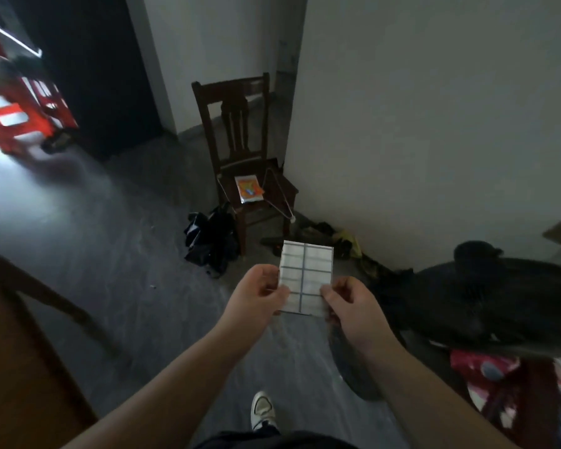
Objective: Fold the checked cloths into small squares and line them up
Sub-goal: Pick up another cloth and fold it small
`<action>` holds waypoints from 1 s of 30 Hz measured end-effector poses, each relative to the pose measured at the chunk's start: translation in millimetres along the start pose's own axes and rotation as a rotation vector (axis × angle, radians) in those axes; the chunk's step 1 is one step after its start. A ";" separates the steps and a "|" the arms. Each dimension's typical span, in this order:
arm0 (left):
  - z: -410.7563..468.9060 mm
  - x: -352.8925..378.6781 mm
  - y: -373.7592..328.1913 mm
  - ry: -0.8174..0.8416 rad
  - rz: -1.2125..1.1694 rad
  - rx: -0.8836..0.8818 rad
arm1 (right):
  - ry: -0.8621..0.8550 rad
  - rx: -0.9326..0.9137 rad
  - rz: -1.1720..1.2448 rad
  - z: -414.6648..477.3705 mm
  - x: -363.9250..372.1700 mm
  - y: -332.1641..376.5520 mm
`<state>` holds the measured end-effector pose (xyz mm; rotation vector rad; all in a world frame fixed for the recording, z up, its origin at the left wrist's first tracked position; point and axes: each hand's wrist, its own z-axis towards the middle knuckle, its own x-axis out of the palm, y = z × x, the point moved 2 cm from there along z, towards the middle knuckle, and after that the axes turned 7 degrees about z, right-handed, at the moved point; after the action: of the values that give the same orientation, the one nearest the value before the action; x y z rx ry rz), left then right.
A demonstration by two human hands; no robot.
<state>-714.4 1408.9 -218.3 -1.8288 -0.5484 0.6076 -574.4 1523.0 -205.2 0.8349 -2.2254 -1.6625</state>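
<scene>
Pinching checked cloth (306, 270), wooden chair (235, 124) beyond

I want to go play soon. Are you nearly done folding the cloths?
Not nearly. Done: one cloth looks folded to a small rectangle. In hand: left hand and right hand pinch its lower sides, in the air. Left: no line of folded squares is in view, so lining up has not begun.

A dark wooden chair (240, 140) stands by the corner of the white wall (434, 124), an orange packet (248, 189) on its seat and a crumpled black bag (211, 244) on the grey floor (127, 238) just beside it. Red plastic stools (20, 115) sit well apart, off to the left.
</scene>
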 end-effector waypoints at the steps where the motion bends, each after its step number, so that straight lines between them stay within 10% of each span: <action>1: 18.5 -8.5 -6.5 -0.024 -0.009 0.004 | 0.020 -0.008 0.004 20.3 9.3 10.0; 30: 340.3 -384.6 -45.8 -0.950 -0.221 -0.153 | 0.991 -0.074 -0.121 425.0 501.9 198.6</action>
<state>-1229.9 1422.8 -217.8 -1.4987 -1.4289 1.3049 -1255.2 1612.6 -228.3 1.3908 -1.4240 -0.9850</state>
